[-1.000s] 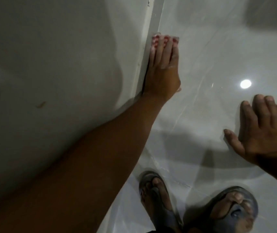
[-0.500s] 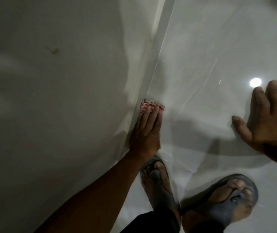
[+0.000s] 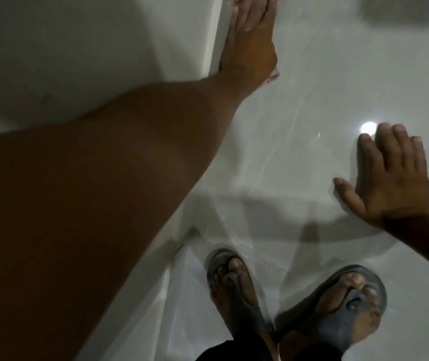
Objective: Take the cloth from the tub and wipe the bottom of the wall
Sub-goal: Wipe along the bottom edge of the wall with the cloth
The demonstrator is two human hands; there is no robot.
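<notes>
My left hand [image 3: 249,45] reaches far forward along the foot of the white wall [image 3: 78,48]. It presses a pink-and-white cloth [image 3: 273,76] flat against the skirting strip [image 3: 214,35]. Only small bits of the cloth show: one at the heel of the hand and one at the fingertips by the frame's top edge. My right hand [image 3: 393,178] lies flat on the glossy floor with its fingers spread and nothing in it. The tub is out of view.
The pale tiled floor [image 3: 312,100] shines and mirrors a ceiling light [image 3: 367,127]. My two feet in grey sandals [image 3: 236,290] [image 3: 343,306] stand close to the wall at the bottom of the frame. A skirting joint [image 3: 182,246] sits near the left foot.
My left hand has slid the cloth forward along the skirting, away from my feet, after drawing it back half a second ago. My right hand stays planted on the floor.
</notes>
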